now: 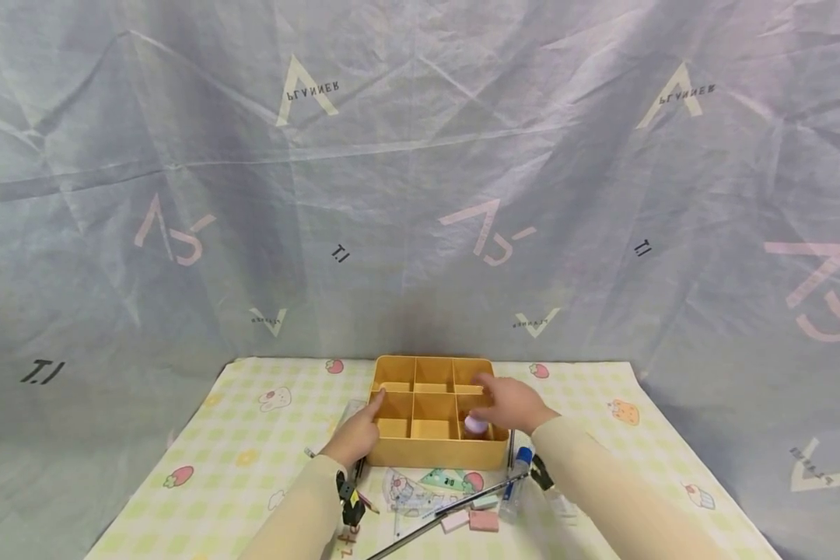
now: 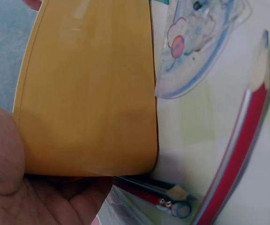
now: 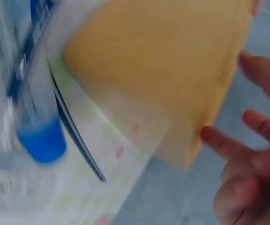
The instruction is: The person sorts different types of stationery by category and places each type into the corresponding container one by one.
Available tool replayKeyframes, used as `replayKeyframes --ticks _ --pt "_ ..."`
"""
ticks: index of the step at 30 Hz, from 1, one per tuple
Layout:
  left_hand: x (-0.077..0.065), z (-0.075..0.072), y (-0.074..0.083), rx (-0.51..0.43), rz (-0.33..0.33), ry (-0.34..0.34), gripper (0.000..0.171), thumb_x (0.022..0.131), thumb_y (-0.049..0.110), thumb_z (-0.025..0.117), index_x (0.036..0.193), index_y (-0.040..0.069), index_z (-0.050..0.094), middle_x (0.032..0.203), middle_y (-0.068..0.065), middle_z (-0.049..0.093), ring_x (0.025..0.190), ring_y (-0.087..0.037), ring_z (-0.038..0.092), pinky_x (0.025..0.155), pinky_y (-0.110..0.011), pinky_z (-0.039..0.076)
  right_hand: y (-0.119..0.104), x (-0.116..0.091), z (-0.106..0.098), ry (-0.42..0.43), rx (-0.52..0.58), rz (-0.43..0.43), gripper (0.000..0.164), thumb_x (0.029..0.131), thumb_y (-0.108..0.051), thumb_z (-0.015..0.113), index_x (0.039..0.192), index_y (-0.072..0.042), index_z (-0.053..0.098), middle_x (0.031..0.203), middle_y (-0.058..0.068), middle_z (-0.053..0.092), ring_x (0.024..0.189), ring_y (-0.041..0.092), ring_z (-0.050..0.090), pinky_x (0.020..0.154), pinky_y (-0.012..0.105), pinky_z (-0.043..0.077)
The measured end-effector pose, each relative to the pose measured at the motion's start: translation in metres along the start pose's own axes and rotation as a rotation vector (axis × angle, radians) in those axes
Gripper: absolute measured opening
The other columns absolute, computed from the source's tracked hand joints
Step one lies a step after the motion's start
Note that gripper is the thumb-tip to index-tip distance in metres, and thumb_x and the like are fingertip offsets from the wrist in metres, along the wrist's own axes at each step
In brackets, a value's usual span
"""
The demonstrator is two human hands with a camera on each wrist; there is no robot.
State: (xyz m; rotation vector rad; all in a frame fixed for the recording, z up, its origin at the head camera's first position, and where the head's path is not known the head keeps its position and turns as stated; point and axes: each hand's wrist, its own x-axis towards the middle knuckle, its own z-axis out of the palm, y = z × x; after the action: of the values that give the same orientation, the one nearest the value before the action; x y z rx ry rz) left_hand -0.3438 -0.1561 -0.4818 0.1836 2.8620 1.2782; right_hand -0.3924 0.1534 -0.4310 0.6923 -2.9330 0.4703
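A yellow box (image 1: 437,455) with six compartments stands on the cloth, its long side facing me. At its left end my left hand (image 1: 353,435) holds the wall; in the left wrist view the thumb lies near the rim and the fingers are against the end. My right hand (image 1: 521,403) is over the right-hand compartments, fingers spread and apart in the right wrist view. Beneath it, in the front right compartment, sits a small thing with a round lilac top (image 1: 475,424), its lower part dark and blurred.
In front of the box lie a clear protractor (image 2: 191,51), a green triangle ruler (image 1: 442,478), a pink eraser (image 1: 484,520), a white eraser (image 1: 455,520) and a red pencil (image 2: 238,140). A blue-capped tube (image 3: 43,140) lies at right. A grey curtain (image 1: 406,194) hangs behind.
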Motion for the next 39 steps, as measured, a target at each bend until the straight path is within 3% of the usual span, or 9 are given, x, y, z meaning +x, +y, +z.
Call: replayKeyframes --ticks 6,14,21,27,31,34,39 --pt "0.002 0.002 -0.004 -0.017 0.006 0.002 0.075 0.092 -0.006 0.04 0.162 0.017 0.026 0.161 -0.017 0.035 0.144 -0.041 0.035 0.117 -0.058 0.029 0.034 -0.016 -0.027 0.102 -0.036 0.07 0.037 0.091 -0.029 0.074 0.123 -0.013 0.065 0.087 -0.002 0.066 0.07 0.014 0.06 0.068 0.041 0.054" --pt "0.003 0.004 -0.007 -0.028 0.003 0.004 0.077 0.09 -0.007 0.04 0.162 0.015 0.025 0.16 -0.02 0.035 0.145 -0.042 0.034 0.118 -0.057 0.027 0.084 -0.056 -0.014 -0.003 0.004 0.237 0.04 0.091 -0.026 0.072 0.125 -0.007 0.062 0.082 0.001 0.064 0.066 0.015 0.059 0.06 0.039 0.051" --pt "0.003 0.003 -0.005 -0.044 0.011 0.01 0.076 0.09 -0.008 0.04 0.162 0.011 0.025 0.158 -0.024 0.037 0.144 -0.044 0.035 0.118 -0.059 0.027 0.094 -0.078 0.003 -0.097 0.086 0.293 0.034 0.089 -0.027 0.076 0.113 -0.005 0.067 0.087 0.006 0.065 0.062 0.017 0.058 0.053 0.035 0.05" --pt "0.005 0.003 -0.005 -0.026 0.01 0.012 0.076 0.09 -0.007 0.039 0.162 0.012 0.025 0.158 -0.023 0.036 0.144 -0.044 0.035 0.118 -0.058 0.028 0.093 -0.084 0.018 -0.206 0.159 0.357 0.057 0.087 -0.035 0.08 0.131 -0.005 0.06 0.093 0.007 0.063 0.068 0.017 0.06 0.05 0.035 0.054" --pt "0.005 0.003 -0.006 -0.032 0.002 0.013 0.076 0.09 -0.007 0.04 0.162 0.012 0.026 0.159 -0.022 0.036 0.144 -0.043 0.035 0.118 -0.058 0.028 0.09 -0.087 0.021 -0.238 0.18 0.379 0.068 0.084 -0.039 0.081 0.137 -0.004 0.056 0.094 0.008 0.064 0.069 0.019 0.062 0.047 0.036 0.055" --pt "0.004 0.003 -0.006 -0.033 0.005 0.014 0.076 0.089 -0.008 0.04 0.162 0.012 0.026 0.158 -0.022 0.037 0.143 -0.043 0.036 0.117 -0.058 0.028 0.086 -0.09 0.021 -0.259 0.183 0.404 0.078 0.081 -0.043 0.084 0.14 -0.003 0.052 0.104 0.013 0.066 0.077 0.021 0.063 0.049 0.039 0.056" --pt "0.004 0.004 -0.006 -0.036 0.007 0.009 0.076 0.09 -0.007 0.04 0.162 0.013 0.025 0.159 -0.022 0.036 0.144 -0.043 0.034 0.118 -0.058 0.028 0.083 -0.094 0.024 -0.288 0.139 0.416 0.099 0.072 -0.05 0.088 0.146 0.0 0.046 0.124 0.02 0.065 0.101 0.028 0.064 0.078 0.049 0.057"
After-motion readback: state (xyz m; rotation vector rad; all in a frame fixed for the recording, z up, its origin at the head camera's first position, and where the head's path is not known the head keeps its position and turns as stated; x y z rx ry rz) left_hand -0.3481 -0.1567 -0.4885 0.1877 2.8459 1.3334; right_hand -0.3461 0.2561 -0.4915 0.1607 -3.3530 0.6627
